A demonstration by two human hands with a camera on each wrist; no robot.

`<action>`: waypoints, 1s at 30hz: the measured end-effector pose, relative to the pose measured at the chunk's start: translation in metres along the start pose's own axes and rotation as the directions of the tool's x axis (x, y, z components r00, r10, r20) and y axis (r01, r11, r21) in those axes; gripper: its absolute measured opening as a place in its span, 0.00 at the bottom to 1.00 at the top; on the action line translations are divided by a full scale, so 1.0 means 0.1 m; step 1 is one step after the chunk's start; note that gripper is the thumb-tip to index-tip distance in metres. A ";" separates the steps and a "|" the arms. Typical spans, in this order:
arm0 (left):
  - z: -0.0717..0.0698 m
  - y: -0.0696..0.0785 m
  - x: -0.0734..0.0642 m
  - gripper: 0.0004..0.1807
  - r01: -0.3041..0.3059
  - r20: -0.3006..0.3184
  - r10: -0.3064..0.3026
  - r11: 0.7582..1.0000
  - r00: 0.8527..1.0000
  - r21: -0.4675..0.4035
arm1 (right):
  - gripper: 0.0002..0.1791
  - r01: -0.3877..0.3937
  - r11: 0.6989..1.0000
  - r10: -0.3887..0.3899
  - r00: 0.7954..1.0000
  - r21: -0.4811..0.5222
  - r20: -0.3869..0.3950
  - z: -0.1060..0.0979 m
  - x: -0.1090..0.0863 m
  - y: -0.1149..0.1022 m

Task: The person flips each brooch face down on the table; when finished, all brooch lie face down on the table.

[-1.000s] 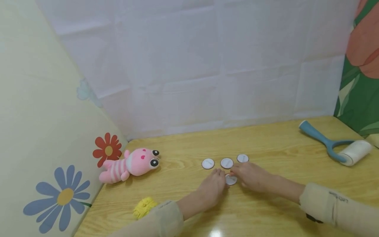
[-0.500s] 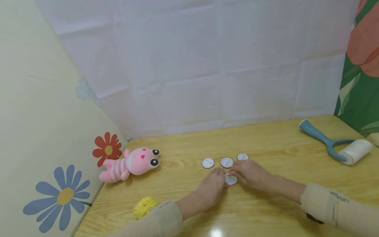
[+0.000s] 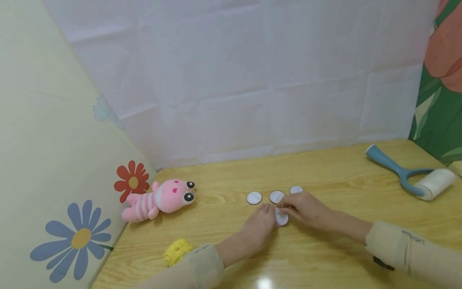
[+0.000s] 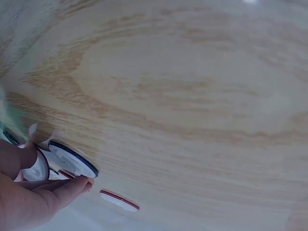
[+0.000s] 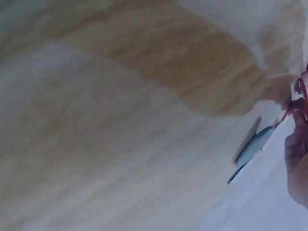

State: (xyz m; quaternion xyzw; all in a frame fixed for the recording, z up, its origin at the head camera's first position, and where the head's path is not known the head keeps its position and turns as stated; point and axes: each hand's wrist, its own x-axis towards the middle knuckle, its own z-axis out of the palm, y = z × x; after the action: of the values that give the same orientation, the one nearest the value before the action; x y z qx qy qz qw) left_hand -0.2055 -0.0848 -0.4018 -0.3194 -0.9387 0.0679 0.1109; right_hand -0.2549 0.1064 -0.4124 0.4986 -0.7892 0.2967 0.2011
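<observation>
A round white disc (image 3: 282, 217) lies between my two hands in the head view, faint markings on its face. My left hand (image 3: 257, 228) grips its left edge. In the left wrist view the thumb and fingers close around a dark-rimmed disc (image 4: 37, 171). My right hand (image 3: 306, 209) pinches at its upper right edge, thumb and forefinger together; the fingertips partly hide the disc. A red edge (image 5: 302, 91) shows at the fingers in the right wrist view. Three similar discs lie in a row just beyond: a left one (image 3: 254, 198), a middle one (image 3: 276, 196) and a partly covered right one (image 3: 296, 190).
A pink striped plush toy (image 3: 159, 201) lies at the left of the wooden table (image 3: 216, 180). Yellow yarn (image 3: 177, 251) sits beside the left forearm. At the far right lies a blue-handled lint roller (image 3: 404, 172). A white cloth (image 3: 252, 80) hangs behind.
The right fingertips have shifted slightly left over the disc's upper edge, and the disc looks a little more tilted. The left hand stays almost still.
</observation>
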 end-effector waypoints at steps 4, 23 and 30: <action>0.00 0.00 0.00 0.20 0.019 0.008 -0.019 1.000 1.000 -0.025 | 0.19 -0.032 0.999 0.039 0.988 -0.044 0.152 -0.07 0.00 0.00; -0.07 0.04 0.01 0.18 -0.008 0.128 0.003 0.999 0.992 0.041 | 0.23 -0.084 0.987 0.117 0.958 -0.134 0.260 -0.06 -0.04 -0.05; -0.06 0.03 0.01 0.15 -0.020 0.104 0.012 0.997 0.995 0.079 | 0.20 -0.125 0.987 0.149 0.947 -0.102 0.284 -0.07 -0.02 -0.05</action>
State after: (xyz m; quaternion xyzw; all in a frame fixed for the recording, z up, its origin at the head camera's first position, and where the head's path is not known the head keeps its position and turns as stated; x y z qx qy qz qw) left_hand -0.2030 -0.0810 -0.3969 -0.3183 -0.9371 0.1225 0.0743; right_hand -0.2492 0.1108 -0.4069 0.4721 -0.8545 0.2003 0.0824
